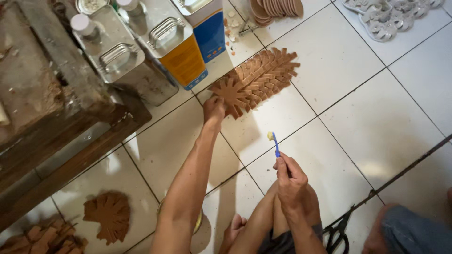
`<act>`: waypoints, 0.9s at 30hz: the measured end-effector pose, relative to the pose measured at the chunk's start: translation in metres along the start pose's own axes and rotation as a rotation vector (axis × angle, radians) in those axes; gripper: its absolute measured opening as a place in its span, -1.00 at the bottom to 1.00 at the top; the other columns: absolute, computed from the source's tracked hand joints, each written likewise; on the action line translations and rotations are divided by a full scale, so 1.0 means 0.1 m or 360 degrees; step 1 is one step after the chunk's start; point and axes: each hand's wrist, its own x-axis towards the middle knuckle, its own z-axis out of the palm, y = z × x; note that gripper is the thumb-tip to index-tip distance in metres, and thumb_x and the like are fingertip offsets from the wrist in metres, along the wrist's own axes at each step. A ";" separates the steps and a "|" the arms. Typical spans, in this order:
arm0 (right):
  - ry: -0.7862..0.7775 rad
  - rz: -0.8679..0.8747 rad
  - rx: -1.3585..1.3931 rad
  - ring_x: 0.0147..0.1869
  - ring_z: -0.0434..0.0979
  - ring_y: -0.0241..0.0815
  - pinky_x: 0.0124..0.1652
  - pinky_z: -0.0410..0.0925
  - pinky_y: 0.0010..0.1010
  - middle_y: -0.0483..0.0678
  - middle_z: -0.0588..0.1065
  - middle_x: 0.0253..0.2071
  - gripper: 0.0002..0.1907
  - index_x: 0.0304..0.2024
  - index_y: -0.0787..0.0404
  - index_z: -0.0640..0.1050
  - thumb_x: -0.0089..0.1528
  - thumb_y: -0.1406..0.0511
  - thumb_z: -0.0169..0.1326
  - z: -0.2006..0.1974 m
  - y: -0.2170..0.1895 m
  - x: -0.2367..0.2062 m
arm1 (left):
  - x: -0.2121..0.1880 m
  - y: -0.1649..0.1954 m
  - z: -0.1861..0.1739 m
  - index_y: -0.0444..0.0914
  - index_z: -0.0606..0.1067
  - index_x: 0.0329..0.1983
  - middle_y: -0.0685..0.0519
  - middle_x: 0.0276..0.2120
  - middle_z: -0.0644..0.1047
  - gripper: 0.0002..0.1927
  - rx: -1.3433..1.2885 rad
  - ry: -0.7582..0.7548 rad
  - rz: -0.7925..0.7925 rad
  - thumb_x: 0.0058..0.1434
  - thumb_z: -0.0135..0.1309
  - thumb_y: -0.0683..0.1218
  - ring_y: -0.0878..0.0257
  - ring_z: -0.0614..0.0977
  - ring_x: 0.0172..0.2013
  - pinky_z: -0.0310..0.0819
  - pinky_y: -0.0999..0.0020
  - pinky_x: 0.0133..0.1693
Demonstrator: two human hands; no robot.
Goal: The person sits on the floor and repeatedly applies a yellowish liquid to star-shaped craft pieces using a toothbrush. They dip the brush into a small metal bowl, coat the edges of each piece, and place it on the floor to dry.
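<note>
The left hand point(214, 109) reaches out along the floor point(358, 122), fingers curled down onto the near edge of a fanned row of brown strips point(256, 80); whether it pinches one or only presses on it is hard to tell from above. The right hand point(288, 181) is closed around the handle of a blue brush point(275, 143), its bristle end raised and loaded with something pale yellow.

The strips look thin, flat and light, probably leather or stiff card, overlapped like scales, so a pull at one end would likely shift the whole row. Pressing flat near the rounded end where the left hand sits seems the safer hold.

Metal cans point(141, 47) stand behind, beside a wooden desk point(56, 127). More brown pieces point(109, 214) lie at the lower left, and black scissors point(341, 230) near the knee.
</note>
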 end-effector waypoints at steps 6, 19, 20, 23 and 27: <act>-0.0046 0.0140 -0.0035 -0.48 0.27 -0.45 -0.49 0.18 -0.57 -0.16 0.47 -0.43 -0.77 -0.01 0.33 0.63 0.33 0.38 0.09 -0.03 0.03 0.00 | 0.02 -0.09 -0.02 -0.38 0.55 -0.34 0.10 -0.57 0.43 -0.73 0.0140 0.0051 -0.0083 0.37 -0.05 -0.12 0.34 0.38 -0.55 0.28 0.31 -0.49; -0.0107 -0.0108 -0.0110 -0.33 0.46 -0.45 -0.34 0.35 -0.59 -0.16 0.52 -0.38 -0.76 0.03 0.37 0.61 0.35 0.39 0.09 -0.02 -0.01 0.01 | 0.04 -0.08 -0.02 -0.45 0.58 -0.34 0.02 -0.53 0.50 -0.73 0.0257 0.0201 -0.0088 0.31 0.07 -0.11 0.31 0.42 -0.49 0.36 0.29 -0.39; -0.0109 -0.0052 -0.0114 -0.33 0.45 -0.44 -0.34 0.35 -0.59 -0.16 0.52 -0.38 -0.76 0.03 0.36 0.61 0.35 0.38 0.09 -0.02 -0.02 0.01 | 0.02 -0.07 -0.02 -0.44 0.59 -0.33 0.02 -0.52 0.51 -0.72 0.0272 0.0172 -0.0150 0.32 0.06 -0.09 0.30 0.43 -0.49 0.37 0.29 -0.38; -0.0099 0.0143 -0.0115 -0.37 0.40 -0.41 -0.36 0.33 -0.55 -0.15 0.51 -0.40 -0.74 0.04 0.35 0.62 0.34 0.36 0.10 -0.01 -0.06 0.02 | -0.06 -0.03 -0.07 -0.41 0.60 -0.28 0.03 -0.47 0.54 -0.73 0.0306 0.0189 -0.0178 0.32 0.06 -0.07 0.28 0.47 -0.45 0.39 0.31 -0.32; -0.0047 0.0326 -0.0071 -0.42 0.30 -0.36 -0.41 0.23 -0.51 -0.13 0.48 -0.40 -0.71 0.06 0.34 0.64 0.33 0.33 0.11 0.01 -0.10 0.02 | -0.41 -0.11 -0.34 -0.39 0.59 -0.10 0.04 -0.34 0.57 -0.78 0.0219 0.0261 0.0149 0.23 0.12 -0.18 0.28 0.54 -0.34 0.44 0.37 -0.22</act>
